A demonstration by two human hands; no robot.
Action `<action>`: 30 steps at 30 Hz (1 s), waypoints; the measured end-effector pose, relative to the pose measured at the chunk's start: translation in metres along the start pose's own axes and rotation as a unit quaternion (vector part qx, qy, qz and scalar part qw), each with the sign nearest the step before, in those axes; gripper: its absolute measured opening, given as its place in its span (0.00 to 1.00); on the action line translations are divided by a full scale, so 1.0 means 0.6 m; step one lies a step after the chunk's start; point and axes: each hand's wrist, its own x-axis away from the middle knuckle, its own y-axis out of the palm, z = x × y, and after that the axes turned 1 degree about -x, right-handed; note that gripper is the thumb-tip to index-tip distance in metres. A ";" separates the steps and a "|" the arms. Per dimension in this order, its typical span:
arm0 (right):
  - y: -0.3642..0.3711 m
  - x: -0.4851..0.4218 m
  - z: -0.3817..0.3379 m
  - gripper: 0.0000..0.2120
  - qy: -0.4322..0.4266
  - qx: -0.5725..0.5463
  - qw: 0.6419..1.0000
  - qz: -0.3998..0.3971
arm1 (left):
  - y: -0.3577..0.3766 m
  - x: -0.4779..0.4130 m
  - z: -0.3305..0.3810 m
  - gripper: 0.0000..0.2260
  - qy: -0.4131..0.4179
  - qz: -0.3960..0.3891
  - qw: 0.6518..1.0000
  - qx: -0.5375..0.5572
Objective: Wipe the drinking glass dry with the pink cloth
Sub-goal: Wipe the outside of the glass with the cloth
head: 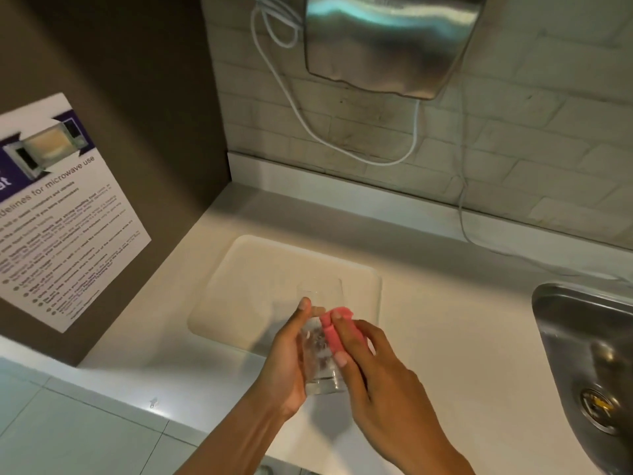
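Observation:
A clear drinking glass is held tilted above the white counter, its open rim pointing away from me and its thick base toward me. My left hand wraps around its left side. My right hand presses a small folded pink cloth against the right side of the glass, with fingers on top of the cloth. Most of the cloth is hidden under those fingers.
A cream tray lies on the white counter just beyond the hands. A steel sink sits at the right. A metal hand dryer with white cables hangs on the tiled wall. A microwave notice is on the brown panel at left.

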 end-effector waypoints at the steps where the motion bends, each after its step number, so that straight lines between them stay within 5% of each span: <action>1: -0.001 0.000 0.004 0.22 0.003 -0.007 1.000 0.000 | 0.001 0.003 -0.002 0.30 -0.001 -0.003 1.000 0.003; 6: -0.016 -0.032 -0.007 0.22 0.022 -0.073 0.996 0.046 | 0.017 0.007 -0.009 0.29 -0.010 -0.020 0.999 0.024; 30: 0.005 0.024 -0.020 0.22 0.029 -0.066 0.997 -0.018 | -0.009 -0.005 -0.003 0.29 0.015 0.022 0.999 0.047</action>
